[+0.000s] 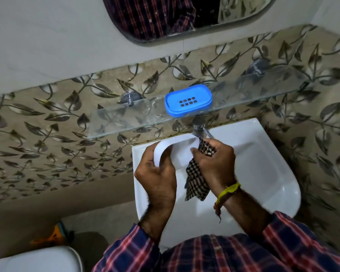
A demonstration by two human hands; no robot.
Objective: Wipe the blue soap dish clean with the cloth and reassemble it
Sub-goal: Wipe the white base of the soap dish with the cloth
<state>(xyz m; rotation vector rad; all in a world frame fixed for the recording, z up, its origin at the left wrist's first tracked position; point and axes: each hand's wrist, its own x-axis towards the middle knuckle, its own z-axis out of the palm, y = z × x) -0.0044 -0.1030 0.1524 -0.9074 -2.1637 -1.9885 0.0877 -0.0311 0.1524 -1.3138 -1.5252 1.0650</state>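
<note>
The blue soap dish part, with drain holes in its middle, lies on the glass shelf above the basin. My left hand grips the white oval part of the dish at its left end, holding it over the basin. My right hand clutches a dark checked cloth against the white part's right end. The cloth's loose end hangs below my right hand.
A white wash basin sits under my hands, with a metal tap at its back edge. A mirror hangs on the wall above. A white toilet lid and an orange object are at the lower left.
</note>
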